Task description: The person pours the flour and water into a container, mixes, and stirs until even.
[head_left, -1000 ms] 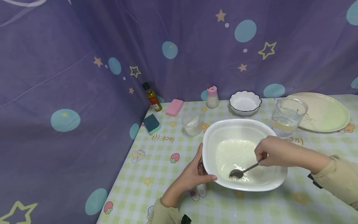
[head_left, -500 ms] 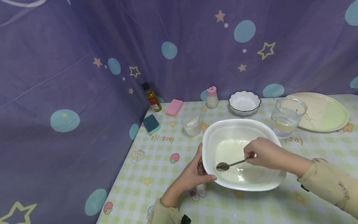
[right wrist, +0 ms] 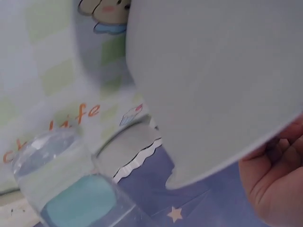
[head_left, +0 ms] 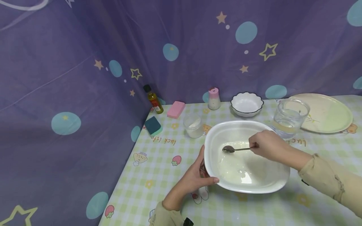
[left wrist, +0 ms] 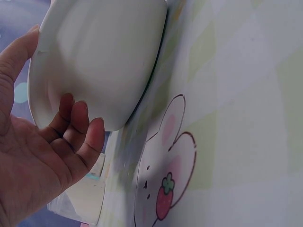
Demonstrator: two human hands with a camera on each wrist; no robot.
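A large white basin [head_left: 226, 130] stands on the checked tablecloth, with a pale, runny batter-like liquid [head_left: 232, 166] in its bottom. At its left side my left hand [head_left: 195, 175] grips the rim, thumb over the edge. In the left wrist view the curled fingers [left wrist: 78, 123] rest against the basin's outer wall [left wrist: 104, 56]. My right hand [head_left: 267, 146] reaches over the right rim and pinches the handle of a metal spoon [head_left: 228, 149], its bowl in the liquid near the left inner wall. From the right wrist view the basin's wall hides the spoon; part of the hand [right wrist: 279, 175] shows.
Behind the basin stand a clear cup of white powder [head_left: 193, 127], a pink-topped shaker [head_left: 214, 99], a scalloped bowl [head_left: 247, 103] and a glass container of water [head_left: 291, 119]. A plate [head_left: 331, 113] lies right. Farther left are an oil bottle [head_left: 154, 100], a pink block [head_left: 176, 110] and a sponge [head_left: 153, 125].
The spoon has swept from the front of the basin leftward, then back toward the far side, my right hand moving with it. My left hand keeps its place on the rim.
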